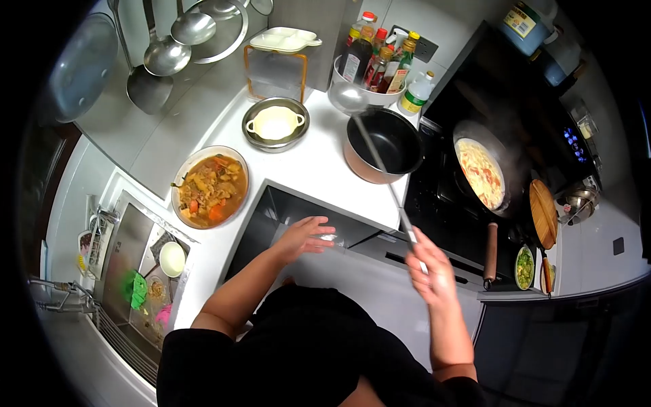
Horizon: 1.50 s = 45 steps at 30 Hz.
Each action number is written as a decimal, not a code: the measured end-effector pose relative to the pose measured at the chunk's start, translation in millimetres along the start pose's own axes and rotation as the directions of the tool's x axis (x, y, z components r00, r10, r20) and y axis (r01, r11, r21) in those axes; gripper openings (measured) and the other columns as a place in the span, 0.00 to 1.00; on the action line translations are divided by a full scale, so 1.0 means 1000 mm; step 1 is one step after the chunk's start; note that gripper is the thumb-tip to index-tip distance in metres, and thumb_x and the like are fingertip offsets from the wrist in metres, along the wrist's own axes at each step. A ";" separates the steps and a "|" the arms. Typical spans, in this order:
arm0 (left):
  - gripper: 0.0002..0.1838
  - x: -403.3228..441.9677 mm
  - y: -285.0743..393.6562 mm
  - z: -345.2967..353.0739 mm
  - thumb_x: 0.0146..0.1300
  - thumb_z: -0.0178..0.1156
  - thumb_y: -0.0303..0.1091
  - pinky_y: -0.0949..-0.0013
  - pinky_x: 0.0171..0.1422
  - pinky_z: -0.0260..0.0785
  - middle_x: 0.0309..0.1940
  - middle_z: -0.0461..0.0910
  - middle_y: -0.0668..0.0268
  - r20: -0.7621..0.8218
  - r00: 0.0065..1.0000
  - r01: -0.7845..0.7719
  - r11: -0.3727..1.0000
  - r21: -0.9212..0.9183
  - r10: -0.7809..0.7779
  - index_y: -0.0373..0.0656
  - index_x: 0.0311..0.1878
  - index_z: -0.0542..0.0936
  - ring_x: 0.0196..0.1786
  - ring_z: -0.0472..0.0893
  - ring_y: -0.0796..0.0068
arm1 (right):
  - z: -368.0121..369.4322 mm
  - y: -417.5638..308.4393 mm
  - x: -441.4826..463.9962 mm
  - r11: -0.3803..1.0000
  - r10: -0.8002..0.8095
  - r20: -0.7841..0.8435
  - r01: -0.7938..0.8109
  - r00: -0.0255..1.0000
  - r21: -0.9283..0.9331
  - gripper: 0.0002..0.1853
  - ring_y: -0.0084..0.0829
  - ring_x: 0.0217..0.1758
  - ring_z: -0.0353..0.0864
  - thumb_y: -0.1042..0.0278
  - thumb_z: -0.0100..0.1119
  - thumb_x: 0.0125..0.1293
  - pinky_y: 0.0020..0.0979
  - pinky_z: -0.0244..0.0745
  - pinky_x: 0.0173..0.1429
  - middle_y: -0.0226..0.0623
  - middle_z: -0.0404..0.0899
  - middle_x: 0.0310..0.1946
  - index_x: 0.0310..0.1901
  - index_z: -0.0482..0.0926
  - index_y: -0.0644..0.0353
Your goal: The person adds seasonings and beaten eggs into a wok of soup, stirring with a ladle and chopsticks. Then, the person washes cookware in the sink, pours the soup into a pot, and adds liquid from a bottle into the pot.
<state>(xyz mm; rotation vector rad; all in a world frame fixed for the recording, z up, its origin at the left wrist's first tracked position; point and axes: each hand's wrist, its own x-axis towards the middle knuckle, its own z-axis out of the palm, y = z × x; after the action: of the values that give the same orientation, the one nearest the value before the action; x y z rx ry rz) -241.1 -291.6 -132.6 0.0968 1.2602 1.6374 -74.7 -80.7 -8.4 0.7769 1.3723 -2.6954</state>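
Observation:
My right hand (432,266) is closed round the handle of a long metal ladle (380,159). The ladle slants up and away over the counter, its blurred bowl beside the rim of a dark-lined pot (384,146) with a copper-coloured outside. Nothing shows inside the pot except its dark lining. My left hand (305,239) hangs in the air in front of the counter edge, fingers spread and holding nothing. Left of it, a bowl of stew (211,188) with orange chunks stands on the counter. A steaming frying pan (480,173) with pale and reddish food sits on the stove.
A cream dish rests in a steel bowl (247,134). Sauce bottles (380,64) crowd a white tub behind the pot. Ladles and a turner (148,88) hang at the upper left. The sink (122,298) holds a small bowl and scraps. A wooden lid (543,216) stands right of the pan.

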 end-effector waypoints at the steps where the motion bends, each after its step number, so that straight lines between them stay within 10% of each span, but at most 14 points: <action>1: 0.25 -0.003 0.003 -0.006 0.66 0.40 0.48 0.65 0.51 0.66 0.54 0.69 0.57 -0.017 1.000 -0.002 1.000 0.000 0.002 0.40 0.60 0.59 0.50 0.75 0.61 | 0.011 0.012 0.020 1.000 0.013 0.031 -0.014 0.999 0.014 0.23 0.12 0.09 0.51 0.68 0.45 0.65 0.12 0.45 0.08 0.28 0.63 0.18 0.61 0.57 0.54; 18: 0.25 0.005 0.003 -0.074 0.65 0.43 0.48 0.67 0.49 0.67 0.54 0.68 0.59 -0.077 0.997 0.028 1.000 0.005 -0.028 0.42 0.59 0.60 0.48 0.74 0.66 | 0.029 0.149 0.228 0.939 -0.180 -0.132 0.130 0.975 -0.318 0.24 0.16 0.10 0.59 0.65 0.45 0.65 0.19 0.55 0.12 0.29 0.68 0.18 0.62 0.56 0.57; 24: 0.30 0.118 -0.031 -0.070 0.59 0.53 0.45 0.67 0.57 0.58 0.55 0.64 0.54 -0.374 0.889 -0.122 0.925 0.360 0.263 0.38 0.60 0.60 0.55 0.65 0.64 | -0.021 0.203 0.280 0.432 -0.624 -0.031 0.312 0.781 -0.846 0.29 0.27 0.30 0.70 0.62 0.62 0.52 0.27 0.70 0.34 0.40 0.71 0.33 0.54 0.66 0.66; 26: 0.31 0.141 -0.038 -0.064 0.59 0.53 0.45 0.66 0.58 0.57 0.55 0.63 0.52 -0.387 0.876 -0.142 0.921 0.364 0.288 0.37 0.60 0.59 0.56 0.65 0.63 | -0.001 0.171 0.226 0.605 -0.516 -0.102 0.278 0.851 -0.746 0.24 0.30 0.45 0.67 0.64 0.61 0.53 0.28 0.66 0.49 0.42 0.64 0.48 0.51 0.70 0.65; 28: 0.32 0.152 -0.038 -0.045 0.58 0.54 0.45 0.65 0.59 0.56 0.55 0.63 0.50 -0.393 0.863 -0.168 0.913 0.371 0.318 0.36 0.60 0.58 0.56 0.65 0.61 | -0.031 0.169 0.192 0.472 -0.614 0.036 0.403 0.789 -0.784 0.21 0.30 0.46 0.69 0.65 0.58 0.56 0.26 0.66 0.49 0.39 0.68 0.46 0.51 0.71 0.63; 30: 0.29 0.138 -0.030 -0.017 0.59 0.52 0.43 0.68 0.57 0.58 0.52 0.65 0.52 -0.548 0.746 -0.134 0.892 0.432 0.378 0.36 0.59 0.60 0.55 0.66 0.64 | -0.067 0.156 0.134 0.840 -0.345 -0.130 0.244 0.930 -0.486 0.18 0.27 0.46 0.71 0.64 0.54 0.60 0.26 0.66 0.50 0.35 0.72 0.43 0.51 0.71 0.61; 32: 0.28 0.123 -0.030 0.018 0.60 0.52 0.43 0.69 0.57 0.59 0.51 0.66 0.54 -0.418 0.825 -0.202 0.890 0.409 0.379 0.36 0.58 0.61 0.54 0.67 0.66 | -0.130 0.151 0.080 0.981 -0.155 -0.411 0.092 0.898 -0.168 0.15 0.22 0.42 0.73 0.59 0.51 0.62 0.26 0.67 0.49 0.30 0.75 0.38 0.47 0.74 0.58; 37: 0.22 0.102 -0.038 0.178 0.63 0.48 0.41 0.65 0.59 0.62 0.49 0.69 0.59 0.308 0.947 0.047 0.989 0.142 -0.089 0.41 0.57 0.63 0.53 0.69 0.68 | -0.247 0.059 -0.033 0.955 -0.297 -0.745 0.180 0.597 -0.236 0.20 0.24 0.44 0.72 0.48 0.44 0.64 0.31 0.62 0.51 0.29 0.76 0.36 0.44 0.74 0.57; 40: 0.26 0.108 -0.045 0.269 0.62 0.48 0.49 0.65 0.59 0.60 0.50 0.68 0.60 0.465 0.861 0.182 0.979 0.097 -0.206 0.40 0.55 0.65 0.54 0.68 0.70 | -0.255 -0.022 -0.046 0.944 -0.328 -0.597 0.232 0.732 -0.234 0.29 0.28 0.50 0.69 0.42 0.39 0.64 0.36 0.61 0.56 0.37 0.73 0.44 0.48 0.71 0.64; 45: 0.12 0.139 -0.056 0.351 0.60 0.50 0.34 0.67 0.47 0.70 0.39 0.74 0.63 0.600 0.778 0.345 0.924 -0.163 -0.185 0.41 0.46 0.71 0.42 0.76 0.72 | -0.263 -0.081 -0.012 0.998 -0.025 -0.147 0.017 0.989 -0.057 0.25 0.36 0.45 0.73 0.49 0.50 0.59 0.38 0.70 0.49 0.42 0.74 0.37 0.47 0.69 0.65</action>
<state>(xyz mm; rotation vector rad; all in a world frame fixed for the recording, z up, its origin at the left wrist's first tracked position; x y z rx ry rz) -63.3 42.2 -83.9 0.2204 0.5491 1.3616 27.4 167.4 -71.4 0.9805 1.4853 -2.6500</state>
